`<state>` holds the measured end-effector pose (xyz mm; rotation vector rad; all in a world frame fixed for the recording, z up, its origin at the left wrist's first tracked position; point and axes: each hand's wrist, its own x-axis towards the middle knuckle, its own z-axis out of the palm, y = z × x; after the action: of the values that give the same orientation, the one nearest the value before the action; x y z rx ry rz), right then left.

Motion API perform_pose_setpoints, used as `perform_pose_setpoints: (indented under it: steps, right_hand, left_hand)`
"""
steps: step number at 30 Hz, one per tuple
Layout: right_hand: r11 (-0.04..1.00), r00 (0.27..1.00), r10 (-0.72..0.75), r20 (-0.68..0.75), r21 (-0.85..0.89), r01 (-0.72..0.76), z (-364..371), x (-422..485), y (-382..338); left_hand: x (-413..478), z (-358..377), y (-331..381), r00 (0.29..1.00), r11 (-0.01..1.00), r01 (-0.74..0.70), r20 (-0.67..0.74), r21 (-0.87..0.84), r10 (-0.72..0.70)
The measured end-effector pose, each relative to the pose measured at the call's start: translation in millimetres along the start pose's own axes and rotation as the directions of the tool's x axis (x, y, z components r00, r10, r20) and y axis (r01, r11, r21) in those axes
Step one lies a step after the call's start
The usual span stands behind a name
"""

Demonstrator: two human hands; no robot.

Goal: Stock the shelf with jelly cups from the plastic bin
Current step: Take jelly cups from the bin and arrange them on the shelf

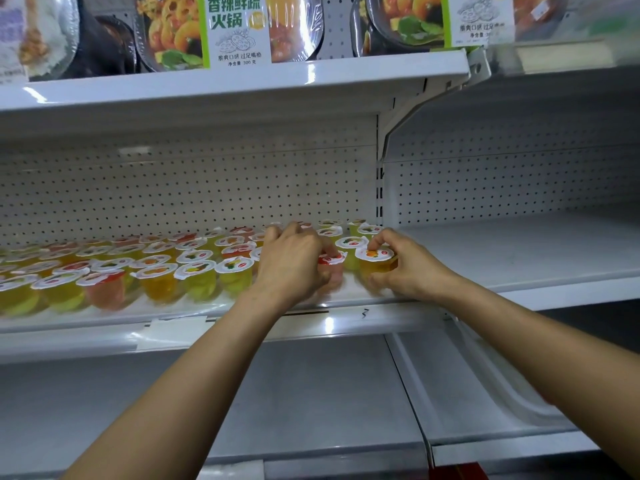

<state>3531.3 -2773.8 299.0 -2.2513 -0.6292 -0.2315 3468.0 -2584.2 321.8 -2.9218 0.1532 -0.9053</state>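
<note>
Nearest me, at 6 o'clock: lower shelf (311, 393), grey-white. Above it, the front rim of the middle shelf (242, 323).

Centre frame, on that shelf: my left hand (294, 261) curls round a red jelly cup (333, 270), one fingertip on its lid. Just at its 3 o'clock, my right hand (410, 270) pinches an orange jelly cup (375, 264) between thumb and fingers.

Toward 9 o'clock: rows of jelly cups (156, 271), yellow, green, orange and red, with white fruit-print lids. Their writing is too small to read.

Behind them: pegboard (207, 188).

At 12 o'clock: upper shelf (242, 81) with hot pot bowls (235, 26), labelled "香辣鲜蔬 火锅" and "300 克".
</note>
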Motion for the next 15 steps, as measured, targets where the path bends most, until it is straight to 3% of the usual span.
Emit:
perform_pose_setpoints:
  steps: [5,8,11,15]
  right_hand:
    - [0.959,0.994,-0.095,-0.057,-0.273,0.076,-8.3,-22.2,-6.4]
    - [0.884,0.968,-0.209,-0.141,-0.450,0.125,-11.3,-51.6,-5.6]
    - [0.883,0.935,-0.302,-0.186,-0.425,0.200,-9.5,-88.1,0.4]
    - [0.894,0.902,-0.406,-0.145,-0.267,0.360,6.6,-139.3,7.6]
  left_hand:
    - [-10.6,-5.4,2.9,1.000,0.997,0.030,0.002,-0.076,-0.030]
    - [-35.4,-11.6,3.9,0.994,0.979,-0.003,-0.111,-0.205,-0.020]
    - [-82.8,-15.9,4.6,0.973,0.944,-0.096,-0.228,-0.315,0.023]
    - [-153.4,-15.6,3.4,0.970,0.932,-0.011,-0.232,-0.362,-0.079]
